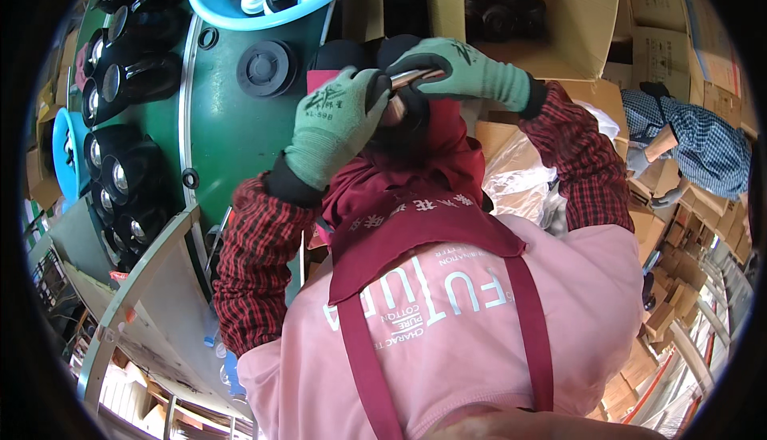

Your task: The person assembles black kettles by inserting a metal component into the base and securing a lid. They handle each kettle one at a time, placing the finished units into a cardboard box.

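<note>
My left hand (331, 124) and my right hand (463, 73), both in green gloves with dark fingertips, meet above my lap. Between them is a dark piece with a shiny silver edge (414, 77), and the fingers of both hands are bent around it. The gloves cover most of the piece, so its kind does not show. On the green table, to the left of my hands, lies a flat round black part (268, 69) with a raised ring in the middle.
A blue basin (272, 23) of white and black caps stands at the table's far end. Several glossy black vessels (144, 77) line the left. An open carton (579, 17) with black parts is ahead right. At right, another person's checked sleeve (711, 156) shows among cartons.
</note>
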### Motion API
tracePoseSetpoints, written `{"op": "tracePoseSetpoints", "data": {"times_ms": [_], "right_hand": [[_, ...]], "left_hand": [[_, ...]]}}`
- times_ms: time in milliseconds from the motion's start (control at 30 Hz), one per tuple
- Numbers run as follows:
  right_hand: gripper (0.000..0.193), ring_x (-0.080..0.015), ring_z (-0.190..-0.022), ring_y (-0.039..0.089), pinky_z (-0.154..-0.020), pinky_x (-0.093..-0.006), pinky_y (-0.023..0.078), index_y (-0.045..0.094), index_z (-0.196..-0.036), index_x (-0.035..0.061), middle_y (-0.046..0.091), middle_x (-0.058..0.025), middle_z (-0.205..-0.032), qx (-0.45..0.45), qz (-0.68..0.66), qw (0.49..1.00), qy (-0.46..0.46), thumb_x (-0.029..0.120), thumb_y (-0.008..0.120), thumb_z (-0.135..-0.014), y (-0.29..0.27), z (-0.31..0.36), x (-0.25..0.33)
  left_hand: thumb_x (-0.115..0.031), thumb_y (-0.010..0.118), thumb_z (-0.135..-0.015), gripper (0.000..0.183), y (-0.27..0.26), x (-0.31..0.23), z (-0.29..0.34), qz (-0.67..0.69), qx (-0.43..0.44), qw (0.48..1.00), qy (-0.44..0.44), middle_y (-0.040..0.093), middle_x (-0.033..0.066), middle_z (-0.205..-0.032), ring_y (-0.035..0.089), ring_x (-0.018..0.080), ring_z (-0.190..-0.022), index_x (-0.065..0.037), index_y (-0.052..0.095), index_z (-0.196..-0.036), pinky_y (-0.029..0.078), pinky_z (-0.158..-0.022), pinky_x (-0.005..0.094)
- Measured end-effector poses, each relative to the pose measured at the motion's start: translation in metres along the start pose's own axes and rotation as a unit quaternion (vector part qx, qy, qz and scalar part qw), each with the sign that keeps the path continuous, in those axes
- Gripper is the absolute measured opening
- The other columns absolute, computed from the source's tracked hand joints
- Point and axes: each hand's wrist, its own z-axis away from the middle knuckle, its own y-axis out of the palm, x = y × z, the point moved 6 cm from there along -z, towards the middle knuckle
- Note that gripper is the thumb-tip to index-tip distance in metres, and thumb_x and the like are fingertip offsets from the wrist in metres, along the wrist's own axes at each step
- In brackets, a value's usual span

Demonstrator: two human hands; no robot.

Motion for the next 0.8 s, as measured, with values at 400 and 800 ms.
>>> {"op": "tracePoseSetpoints", "data": {"times_ms": [400, 800], "right_hand": [[0.029, -0.0261, -0.106, 0.075, -0.098, -0.0381, 0.057, 0.069, -0.129, 0.0018, 0.075, -0.0177, -0.118, -0.100, -0.378, 0.915, -0.101, 0.010, 0.056, -0.105, 0.019, 0.017, -0.014], [0.033, -0.0260, -0.099, 0.070, -0.101, -0.0451, 0.049, 0.070, -0.127, 0.0158, 0.073, -0.0058, -0.097, -0.239, -0.326, 0.909, -0.097, 0.025, 0.071, -0.096, 0.092, 0.010, 0.059]], "left_hand": [[-0.030, 0.067, -0.101, 0.027, 0.011, 0.003, 0.013, -0.001, -0.125, 0.988, 0.095, 0.072, 0.0091, -0.104, 0.072, 0.0348, -0.095, -0.012, 0.073, -0.120, 0.057, -0.078, 0.0418], [-0.021, 0.062, -0.100, 0.056, 0.041, 0.072, -0.093, 0.201, -0.347, 0.910, 0.107, 0.053, 0.0189, -0.147, 0.051, 0.0366, -0.138, -0.009, 0.053, -0.154, 0.041, -0.117, 0.0463]]}}
